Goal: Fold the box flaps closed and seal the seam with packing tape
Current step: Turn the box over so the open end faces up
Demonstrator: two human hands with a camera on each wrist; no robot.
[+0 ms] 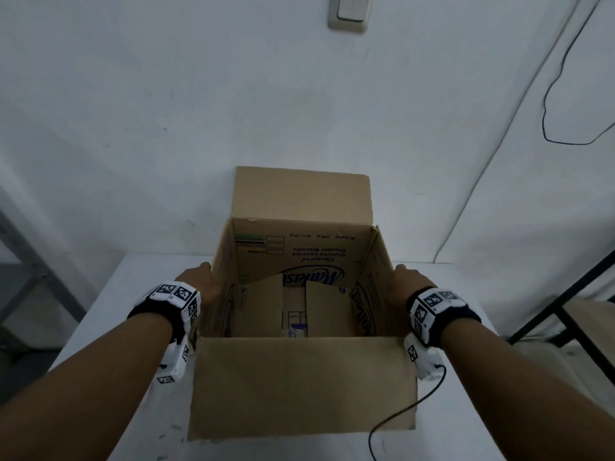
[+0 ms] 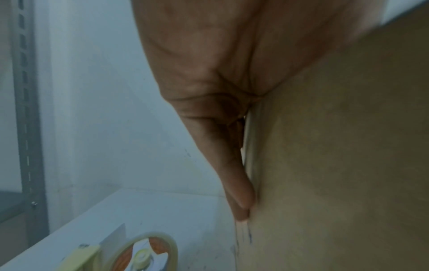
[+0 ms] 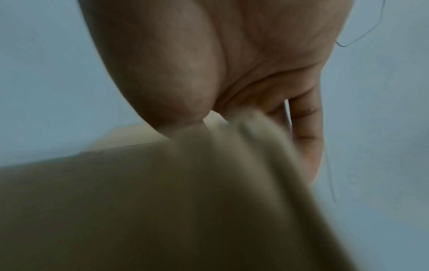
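Observation:
An open brown cardboard box (image 1: 299,254) stands on the white table. Its far flap (image 1: 301,194) stands upright and its near flap (image 1: 299,384) hangs out toward me. Loose cardboard pieces lie inside. My left hand (image 1: 199,281) is outside the left side flap (image 1: 218,277); the left wrist view shows straight fingers (image 2: 236,183) flat against the cardboard (image 2: 336,165), the flap's edge in the crook of the thumb. My right hand (image 1: 407,282) holds the right side flap (image 1: 376,277) the same way, fingers (image 3: 306,137) outside. A tape roll (image 2: 148,253) lies on the table left of the box.
The table (image 1: 133,294) backs onto a white wall. A black cable (image 1: 399,414) trails over the table at the near right. A grey metal rack (image 1: 33,267) stands to the left and a black frame (image 1: 565,304) to the right.

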